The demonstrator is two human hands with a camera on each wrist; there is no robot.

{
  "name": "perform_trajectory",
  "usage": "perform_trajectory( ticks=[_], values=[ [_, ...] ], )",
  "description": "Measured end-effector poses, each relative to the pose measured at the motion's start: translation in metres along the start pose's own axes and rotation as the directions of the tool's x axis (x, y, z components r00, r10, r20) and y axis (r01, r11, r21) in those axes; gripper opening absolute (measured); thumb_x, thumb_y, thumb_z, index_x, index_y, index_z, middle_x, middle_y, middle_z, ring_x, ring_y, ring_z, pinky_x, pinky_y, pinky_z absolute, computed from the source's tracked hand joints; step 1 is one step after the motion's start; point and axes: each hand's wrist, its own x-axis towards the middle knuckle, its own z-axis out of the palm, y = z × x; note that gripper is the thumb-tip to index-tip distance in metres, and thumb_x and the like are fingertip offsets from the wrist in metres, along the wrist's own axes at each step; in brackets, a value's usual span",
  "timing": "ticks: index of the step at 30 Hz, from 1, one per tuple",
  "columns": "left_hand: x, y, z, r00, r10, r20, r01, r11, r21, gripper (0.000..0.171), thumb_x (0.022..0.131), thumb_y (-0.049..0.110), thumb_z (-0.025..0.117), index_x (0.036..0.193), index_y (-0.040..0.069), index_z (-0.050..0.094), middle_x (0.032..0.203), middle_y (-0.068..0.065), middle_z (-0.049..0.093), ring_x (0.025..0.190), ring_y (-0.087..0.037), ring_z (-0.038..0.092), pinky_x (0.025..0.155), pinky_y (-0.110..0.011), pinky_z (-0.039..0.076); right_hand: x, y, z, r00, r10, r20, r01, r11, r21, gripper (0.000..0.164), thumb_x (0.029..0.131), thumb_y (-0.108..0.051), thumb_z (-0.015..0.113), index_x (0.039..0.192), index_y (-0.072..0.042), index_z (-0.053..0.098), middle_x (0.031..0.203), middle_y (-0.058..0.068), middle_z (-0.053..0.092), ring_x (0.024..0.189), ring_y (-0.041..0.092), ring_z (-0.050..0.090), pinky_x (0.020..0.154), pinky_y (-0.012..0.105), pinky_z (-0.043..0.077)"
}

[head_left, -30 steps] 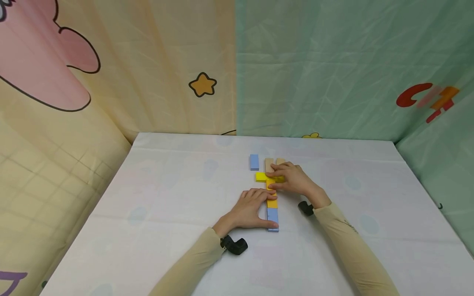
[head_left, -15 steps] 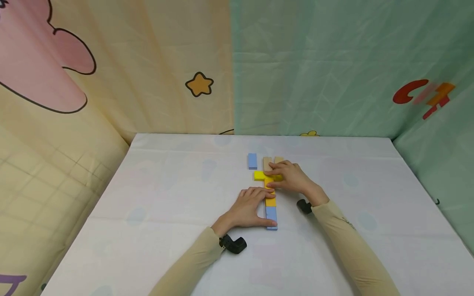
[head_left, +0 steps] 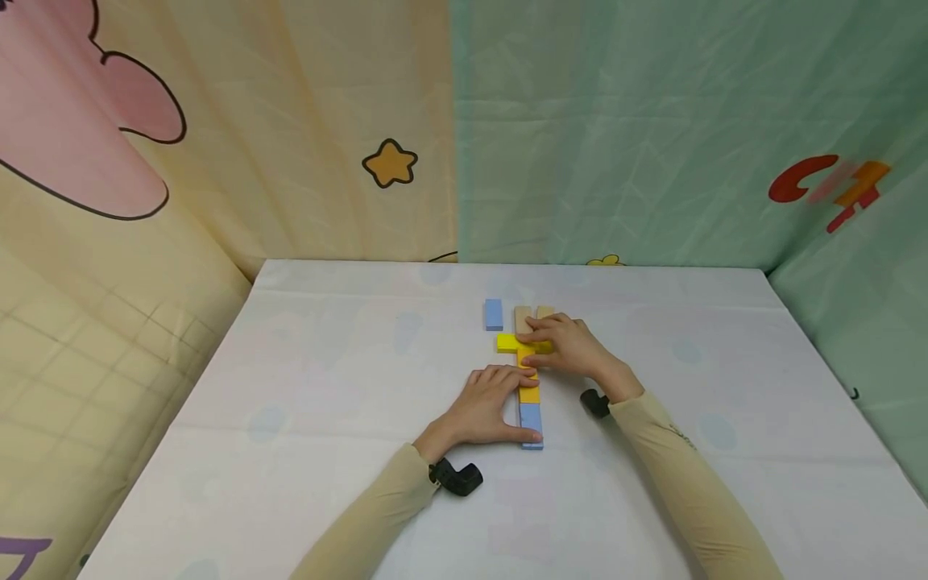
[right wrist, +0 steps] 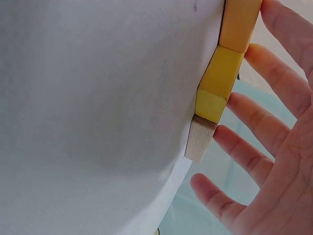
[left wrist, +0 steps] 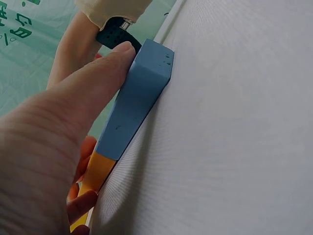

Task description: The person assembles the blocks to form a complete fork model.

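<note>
Flat on the table lies a column of blocks. A light-blue block point(head_left: 531, 416) forms its near end, followed by orange point(head_left: 529, 395) blocks. Across the top of the column runs a yellow piece point(head_left: 507, 343), beyond which two plain wooden blocks point(head_left: 523, 317) stick out. My left hand point(head_left: 487, 407) spreads along the column, thumb point(left wrist: 105, 78) on the blue block and fingertips on the orange part. My right hand point(head_left: 573, 348) rests its spread fingertips point(right wrist: 239, 100) on the orange, yellow and wooden blocks. It partly hides the yellow piece's right side and the right wooden block.
A separate light-blue block point(head_left: 494, 314) lies left of the wooden ones. A white cloth covers the table point(head_left: 326, 387). Printed curtains point(head_left: 616, 145) hang behind the far edge and at both sides.
The head view has shifted slightly. Both hands keep the same places on the blocks, and the blocks look unmoved.
</note>
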Motion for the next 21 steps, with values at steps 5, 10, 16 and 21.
perform_trajectory(
  ticks=[5, 10, 16, 21],
  values=[
    [0.0003, -0.001, 0.0008, 1.0, 0.001, -0.002, -0.001, 1.0, -0.007, 0.08, 0.074, 0.072, 0.062, 0.137, 0.025, 0.046, 0.141, 0.009, 0.039, 0.128, -0.015, 0.031, 0.098, -0.039, 0.026, 0.0004, 0.0001, 0.0001, 1.0, -0.001, -0.001, 0.001, 1.0, -0.007, 0.052, 0.083, -0.043, 0.07, 0.129, -0.019, 0.061, 0.143, 0.008, 0.044, 0.126, 0.032, 0.039, 0.09, 0.056, 0.032],
    [0.0, -0.0006, -0.0009, 1.0, -0.002, -0.003, 0.002, 1.0, -0.005, 0.082, 0.073, 0.072, 0.062, 0.138, 0.025, 0.045, 0.141, 0.009, 0.039, 0.127, -0.015, 0.031, 0.098, -0.039, 0.026, 0.0013, 0.0003, -0.0003, 1.0, -0.001, 0.002, 0.001, 1.0, 0.001, 0.051, 0.084, -0.042, 0.071, 0.129, -0.019, 0.061, 0.143, 0.008, 0.043, 0.126, 0.032, 0.038, 0.091, 0.056, 0.032],
    [-0.0006, 0.0007, -0.0031, 1.0, 0.0, -0.002, 0.0, 1.0, -0.004, 0.081, 0.074, 0.071, 0.063, 0.139, 0.025, 0.045, 0.14, 0.007, 0.04, 0.126, -0.016, 0.032, 0.098, -0.04, 0.027, 0.0016, 0.0002, -0.0011, 1.0, -0.004, 0.0, 0.004, 1.0, 0.01, 0.052, 0.083, -0.042, 0.071, 0.128, -0.019, 0.062, 0.143, 0.008, 0.044, 0.127, 0.032, 0.038, 0.091, 0.056, 0.031],
    [-0.0007, 0.0014, -0.0026, 1.0, 0.002, 0.002, -0.002, 1.0, -0.007, 0.081, 0.074, 0.07, 0.063, 0.139, 0.025, 0.045, 0.14, 0.007, 0.04, 0.127, -0.016, 0.032, 0.098, -0.039, 0.027, 0.0015, 0.0007, -0.0004, 1.0, 0.009, 0.007, -0.009, 1.0, 0.013, 0.052, 0.083, -0.043, 0.072, 0.128, -0.02, 0.062, 0.143, 0.008, 0.044, 0.126, 0.032, 0.038, 0.091, 0.055, 0.031]
  ],
)
